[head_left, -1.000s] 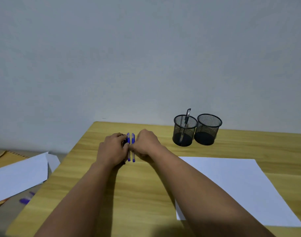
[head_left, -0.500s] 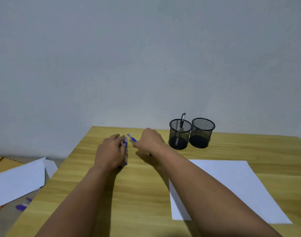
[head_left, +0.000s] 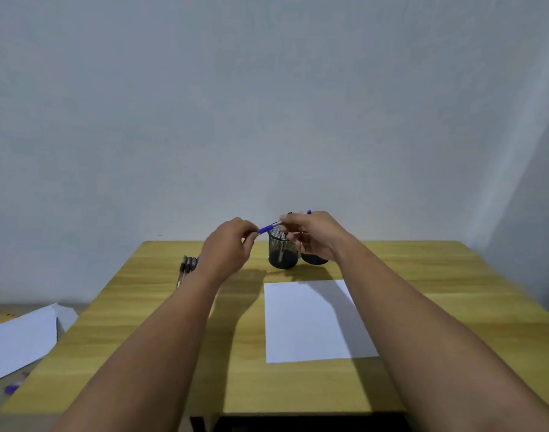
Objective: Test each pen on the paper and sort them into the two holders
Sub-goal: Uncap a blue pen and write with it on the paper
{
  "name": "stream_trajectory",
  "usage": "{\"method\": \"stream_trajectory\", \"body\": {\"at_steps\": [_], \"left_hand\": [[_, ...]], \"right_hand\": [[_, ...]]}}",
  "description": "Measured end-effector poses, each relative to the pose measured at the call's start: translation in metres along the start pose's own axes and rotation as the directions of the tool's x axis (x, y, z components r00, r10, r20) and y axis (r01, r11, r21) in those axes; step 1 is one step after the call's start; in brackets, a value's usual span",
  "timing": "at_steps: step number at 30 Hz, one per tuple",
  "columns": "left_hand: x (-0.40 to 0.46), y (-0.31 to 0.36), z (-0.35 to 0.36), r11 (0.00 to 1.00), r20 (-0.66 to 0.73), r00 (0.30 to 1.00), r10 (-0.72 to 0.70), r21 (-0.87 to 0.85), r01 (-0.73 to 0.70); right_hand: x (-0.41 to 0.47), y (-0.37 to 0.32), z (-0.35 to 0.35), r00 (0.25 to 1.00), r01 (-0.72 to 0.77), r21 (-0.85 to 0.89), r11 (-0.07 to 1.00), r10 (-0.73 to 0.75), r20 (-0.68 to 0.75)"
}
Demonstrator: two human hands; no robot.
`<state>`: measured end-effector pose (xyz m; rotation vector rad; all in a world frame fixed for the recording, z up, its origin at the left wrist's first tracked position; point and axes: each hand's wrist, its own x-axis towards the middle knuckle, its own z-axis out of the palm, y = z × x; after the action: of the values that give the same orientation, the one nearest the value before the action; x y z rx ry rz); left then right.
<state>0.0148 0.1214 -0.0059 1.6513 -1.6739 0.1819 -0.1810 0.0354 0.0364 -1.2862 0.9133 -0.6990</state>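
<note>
We see both hands raised above the light wooden table (head_left: 422,275), meeting just in front of the holders. The right hand (head_left: 313,233) has its fingers closed around a slim pen with a blue cap and blue end (head_left: 268,227), the pen lying nearly level and its far blue tip showing above the knuckles. The left hand (head_left: 228,247) pinches the blue cap end between thumb and fingertips, so both hands grip the same pen in the air. Behind them stands a black wire-mesh cylindrical holder (head_left: 282,254), upright on the table, with one thin pen leaning inside it. A second black mesh holder (head_left: 313,259) sits just beside it to the right, mostly hidden by the right hand; we cannot tell what it contains. A blank white sheet of paper (head_left: 310,322) lies flat on the table nearer to us, between the forearms, unmarked as far as we can tell. To the left of the left wrist, a small cluster of dark-capped pens (head_left: 186,269) lies on the table. Off the table's left edge, a white folded sheet (head_left: 20,338) rests on the floor.
</note>
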Motion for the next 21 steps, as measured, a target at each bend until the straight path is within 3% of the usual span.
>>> {"method": "stream_trajectory", "body": {"at_steps": [7, 12, 21], "left_hand": [[0.008, 0.057, 0.016, 0.97, 0.123, 0.992, -0.033, -0.236, 0.061], [0.009, 0.075, 0.024, 0.917, 0.185, 0.982, -0.044, -0.383, 0.113], [0.01, 0.087, 0.03, 0.894, 0.302, 0.946, -0.12, -0.382, 0.236]], "right_hand": [[-0.022, 0.011, -0.022, 0.98, 0.167, 0.114, 0.979, -0.152, -0.129], [-0.026, 0.015, -0.026, 0.965, 0.207, 0.077, 0.975, -0.191, -0.177], [-0.006, 0.027, -0.025, 0.936, 0.179, 0.048, 0.983, -0.156, -0.314]]}}
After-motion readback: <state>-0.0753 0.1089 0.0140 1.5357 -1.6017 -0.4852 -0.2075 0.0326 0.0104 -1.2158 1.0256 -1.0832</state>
